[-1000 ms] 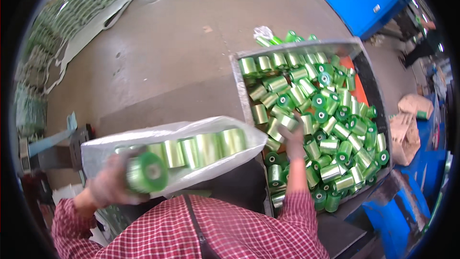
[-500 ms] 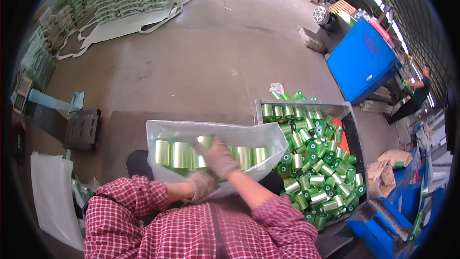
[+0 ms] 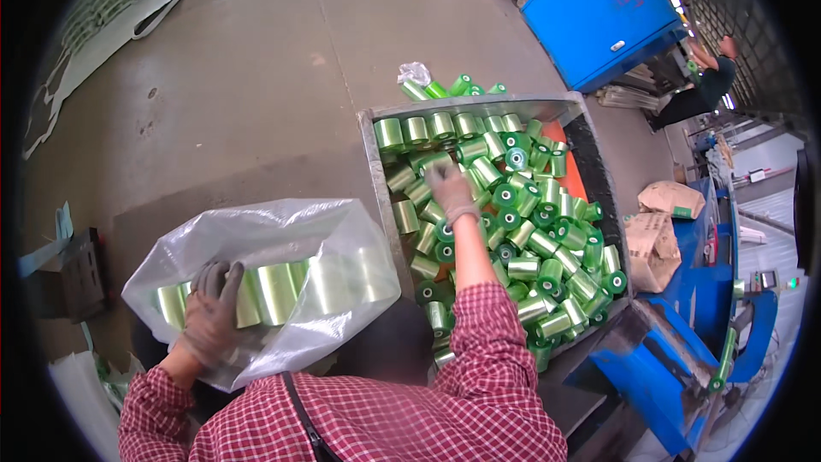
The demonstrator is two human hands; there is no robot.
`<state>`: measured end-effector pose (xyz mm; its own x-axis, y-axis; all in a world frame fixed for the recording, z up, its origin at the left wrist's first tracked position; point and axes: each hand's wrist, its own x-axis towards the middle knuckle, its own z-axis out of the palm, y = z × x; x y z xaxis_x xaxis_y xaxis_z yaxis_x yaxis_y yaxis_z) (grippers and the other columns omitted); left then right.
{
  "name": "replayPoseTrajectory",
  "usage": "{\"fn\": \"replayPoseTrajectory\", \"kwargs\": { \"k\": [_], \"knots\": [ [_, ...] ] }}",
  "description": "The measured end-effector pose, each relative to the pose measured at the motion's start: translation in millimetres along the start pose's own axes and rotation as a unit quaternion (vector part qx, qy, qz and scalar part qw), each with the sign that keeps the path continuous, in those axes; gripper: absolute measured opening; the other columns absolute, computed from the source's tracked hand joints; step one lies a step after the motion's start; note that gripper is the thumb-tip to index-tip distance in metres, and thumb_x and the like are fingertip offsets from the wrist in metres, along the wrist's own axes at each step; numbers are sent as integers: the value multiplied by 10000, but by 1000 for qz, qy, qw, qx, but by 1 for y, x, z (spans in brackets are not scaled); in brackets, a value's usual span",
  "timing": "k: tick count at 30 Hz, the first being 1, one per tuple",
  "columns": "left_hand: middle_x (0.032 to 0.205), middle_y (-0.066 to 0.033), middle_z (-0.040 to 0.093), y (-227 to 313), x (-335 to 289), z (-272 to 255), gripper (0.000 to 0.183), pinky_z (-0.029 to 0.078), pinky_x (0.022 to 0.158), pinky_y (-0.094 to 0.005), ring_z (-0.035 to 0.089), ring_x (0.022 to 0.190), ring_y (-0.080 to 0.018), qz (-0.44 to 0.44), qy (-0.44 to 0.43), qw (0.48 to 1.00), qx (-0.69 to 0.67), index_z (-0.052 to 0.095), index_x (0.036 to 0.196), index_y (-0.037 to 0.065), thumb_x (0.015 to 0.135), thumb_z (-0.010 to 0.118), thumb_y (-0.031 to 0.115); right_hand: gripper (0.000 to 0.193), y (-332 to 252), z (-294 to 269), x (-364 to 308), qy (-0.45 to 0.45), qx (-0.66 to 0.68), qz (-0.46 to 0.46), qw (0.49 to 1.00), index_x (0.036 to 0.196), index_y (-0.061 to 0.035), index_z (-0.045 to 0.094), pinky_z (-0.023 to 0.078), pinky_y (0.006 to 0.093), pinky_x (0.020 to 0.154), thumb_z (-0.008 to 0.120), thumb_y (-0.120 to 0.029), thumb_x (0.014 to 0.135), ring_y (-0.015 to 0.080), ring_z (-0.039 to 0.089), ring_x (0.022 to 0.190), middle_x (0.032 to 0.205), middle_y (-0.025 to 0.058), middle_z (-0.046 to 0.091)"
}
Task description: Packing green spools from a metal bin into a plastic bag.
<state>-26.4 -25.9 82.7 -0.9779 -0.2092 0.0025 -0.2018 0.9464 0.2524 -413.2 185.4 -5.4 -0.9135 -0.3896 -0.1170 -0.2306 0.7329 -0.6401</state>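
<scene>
A clear plastic bag (image 3: 342,218) lies open across my lap, with a row of green film rolls (image 3: 278,293) inside it. My left hand (image 3: 215,304), in a grey glove, rests on the rolls at the bag's left part, its fingers stretched out and apart. To the right stands a metal-walled bin (image 3: 479,109) heaped with loose rolls of the same green film. My gloved right hand (image 3: 451,192) reaches into the upper left of that heap, its fingers closed about a film roll (image 3: 435,162); the palm hides part of the grip.
Beyond the bin's far wall, several rolls (image 3: 460,85) and a crumpled clear wrap (image 3: 414,74) lie on the floor. A blue cabinet (image 3: 599,26) stands farther off, near another person (image 3: 714,85). Brown paper sacks (image 3: 652,248) and blue machinery (image 3: 658,368) flank the bin's right side.
My right hand has gone from inside the bag to the rolls in the bin. My left hand has moved from the bag's near edge onto the rolls. The view has swung right.
</scene>
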Motion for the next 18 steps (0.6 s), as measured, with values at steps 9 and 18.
{"fn": "replayPoseTrajectory", "kwargs": {
  "k": [9,18],
  "knots": [
    [1210,-251,410,2,7,3,901,304,1016,-510,392,1165,-430,-28,-72,997,1,372,1298,-11,587,751,392,624,132,109,-32,-158,168,240,943,1192,3,521,438,354,866,690,-389,737,247,581,999,1079,167,610],
    [1246,-176,517,73,24,34,450,451,905,-377,592,977,-291,338,-48,933,-113,490,1251,2,844,494,195,682,-54,-82,-195,-236,696,-64,675,1340,-227,374,542,432,780,708,-373,763,316,590,959,1145,195,522]
  ]
}}
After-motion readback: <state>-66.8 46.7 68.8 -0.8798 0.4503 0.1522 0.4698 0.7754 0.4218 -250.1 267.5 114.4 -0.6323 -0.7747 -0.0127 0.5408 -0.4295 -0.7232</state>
